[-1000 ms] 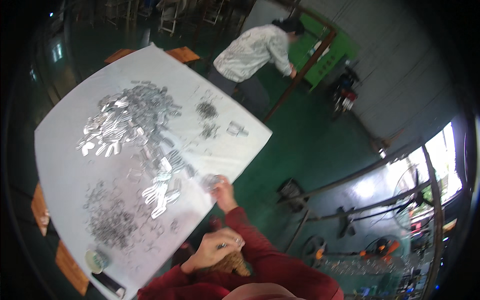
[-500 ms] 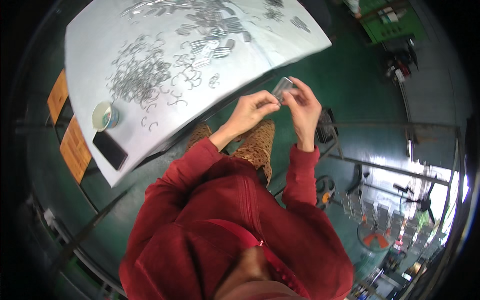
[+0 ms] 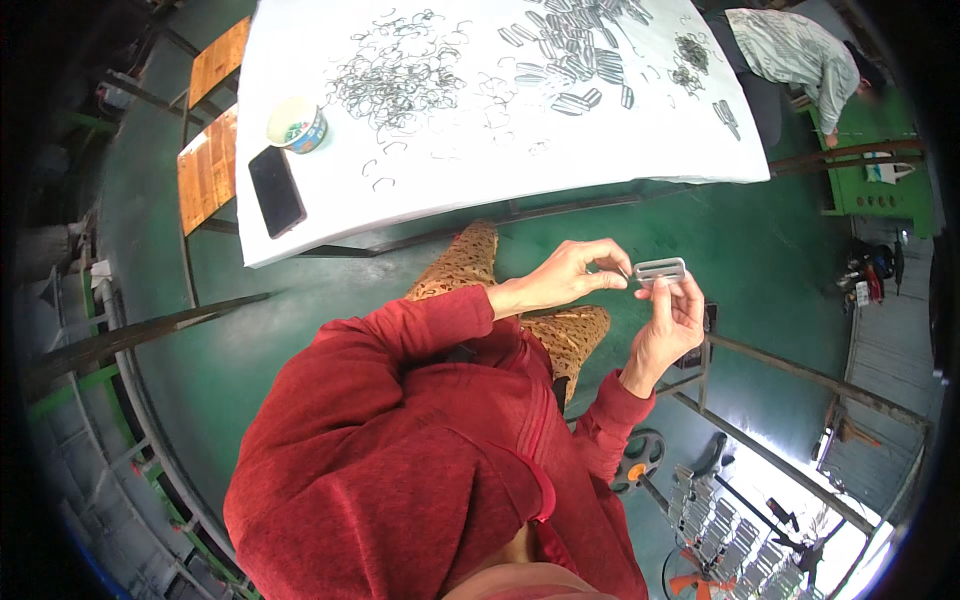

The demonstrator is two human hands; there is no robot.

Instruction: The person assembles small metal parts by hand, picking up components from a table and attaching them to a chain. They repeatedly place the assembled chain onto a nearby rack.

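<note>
A flat rectangular metal buckle is held up over the green floor, off the table. My right hand grips it from below with the fingertips. My left hand pinches at the buckle's left end; whether a small wire piece is between those fingers is too small to tell. Both red sleeves reach in from the lower middle. On the white table behind lie a heap of loose wire rings and several finished buckles.
A paper cup and a black phone sit at the table's left end, with wooden benches beside it. Another person bends at a green machine at the top right. Patterned shoes rest under my hands.
The view has tilted down toward my body, so the table sits higher in the picture. My hands have come off the table and now hold the buckle together further to the right.
</note>
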